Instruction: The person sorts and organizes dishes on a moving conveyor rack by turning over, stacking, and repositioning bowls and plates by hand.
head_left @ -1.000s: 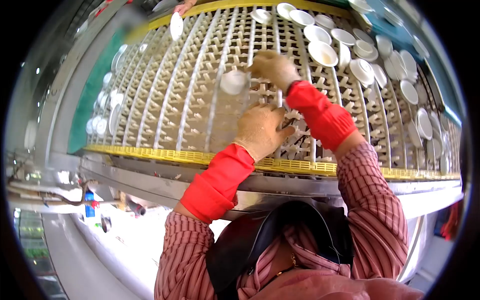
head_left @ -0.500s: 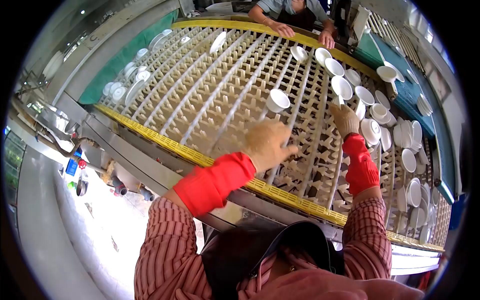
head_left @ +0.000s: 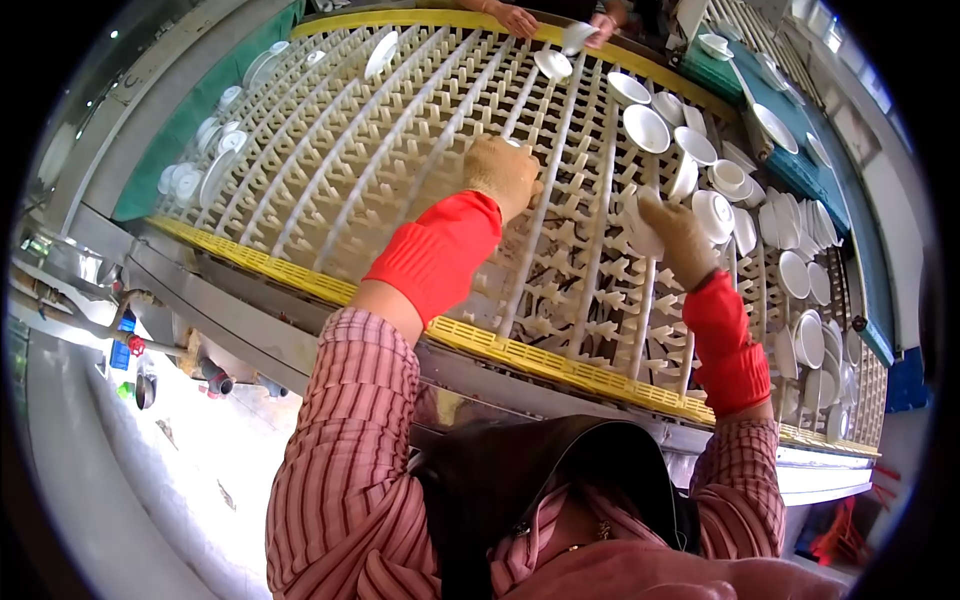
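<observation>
Both my hands wear tan gloves with red cuffs. Over the pegged conveyor rack (head_left: 420, 200), my left hand (head_left: 500, 175) is closed around a small white bowl (head_left: 513, 142); only a bit of its rim shows past the glove. My right hand (head_left: 683, 240) grips a white dish (head_left: 641, 228) by its edge, tilted and slightly blurred over the pegs. Just right of this hand sits a white bowl (head_left: 712, 216), bottom outward, among several more white bowls and dishes. A larger white bowl (head_left: 647, 130) lies beyond it.
Across the rack, a co-worker's hand (head_left: 514, 20) rests near the yellow edge and the other hand (head_left: 602, 30) holds a white dish (head_left: 578, 38). White dishes cluster at the left end by a green sheet (head_left: 160, 160). A teal belt (head_left: 815, 190) carries dishes at right.
My left hand has moved onto the small bowl and closed around it. My right hand has drawn a white dish toward me. The co-worker now holds a dish. The view has shifted.
</observation>
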### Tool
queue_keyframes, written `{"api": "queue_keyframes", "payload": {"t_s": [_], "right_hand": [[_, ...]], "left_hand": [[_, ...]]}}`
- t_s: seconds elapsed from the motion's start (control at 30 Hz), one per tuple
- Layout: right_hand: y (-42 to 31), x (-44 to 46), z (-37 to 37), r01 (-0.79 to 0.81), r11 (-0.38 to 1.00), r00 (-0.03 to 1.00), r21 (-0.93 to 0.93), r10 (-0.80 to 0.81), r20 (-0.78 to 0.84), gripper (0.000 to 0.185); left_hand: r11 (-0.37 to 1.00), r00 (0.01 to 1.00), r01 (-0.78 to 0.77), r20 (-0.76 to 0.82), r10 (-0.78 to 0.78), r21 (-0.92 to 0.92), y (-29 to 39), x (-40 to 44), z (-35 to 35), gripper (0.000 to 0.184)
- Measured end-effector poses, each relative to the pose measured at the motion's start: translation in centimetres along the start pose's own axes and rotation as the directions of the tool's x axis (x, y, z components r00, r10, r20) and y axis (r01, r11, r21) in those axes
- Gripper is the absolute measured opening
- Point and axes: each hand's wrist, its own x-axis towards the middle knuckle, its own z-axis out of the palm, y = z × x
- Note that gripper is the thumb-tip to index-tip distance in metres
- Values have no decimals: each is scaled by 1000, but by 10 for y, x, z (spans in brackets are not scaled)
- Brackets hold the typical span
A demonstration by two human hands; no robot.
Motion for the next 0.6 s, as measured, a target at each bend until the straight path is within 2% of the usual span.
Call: {"api": "queue_keyframes", "payload": {"t_s": [0.03,0.07,0.1,0.13,0.17,0.2,0.23,0.27,0.33,0.37,0.4,0.43,0.47,0.53,0.6], "right_hand": [[-12,3,-13,-58,986,982,159,28,186,73],[-18,10,-11,14,987,988,160,-38,148,69],[-28,18,-5,406,874,913,-266,-398,85,59],[-39,26,4,620,467,703,-631,-688,181,50],[-50,37,19,557,809,828,-187,-558,52,49],[-71,38,36,370,905,919,208,-390,61,51],[-92,38,54,131,808,976,575,-207,68,54],[-122,35,67,-71,639,986,766,-72,151,59],[-118,58,109,-216,482,959,849,-58,277,64],[-91,84,130,-245,616,911,749,-119,395,53],[-62,89,133,-87,818,921,569,-153,360,44],[-34,94,136,74,941,928,330,-186,323,38],[-30,78,124,159,960,943,232,-218,254,39],[-25,44,99,279,960,955,-4,-277,110,41],[-22,32,82,218,914,954,-341,-273,-121,43]], "left_hand": [[983,975,169,136,-176,65,8,-3,-16,46],[986,979,160,136,-152,-47,3,-7,-22,47],[976,982,150,134,-130,-158,-12,-16,-25,49],[955,986,134,130,-103,-266,-27,-24,-24,50],[868,988,154,83,-130,-472,-39,-33,-14,52],[779,971,230,186,-147,-583,-47,-45,-15,53],[674,946,312,289,-150,-670,-54,-58,-25,54],[554,911,398,387,-144,-732,-62,-72,-35,55],[386,904,424,410,-122,-820,-81,-106,-49,61],[246,860,511,485,-162,-824,-90,-123,-65,62],[104,810,579,556,-187,-809,-101,-137,-77,64],[108,808,561,513,-290,-821,-114,-149,-71,68],[110,799,540,467,-379,-834,-129,-160,-59,73],[54,750,590,523,-406,-805,-177,-182,-23,69],[101,634,753,676,-375,-650,-174,-193,-48,77]]}}
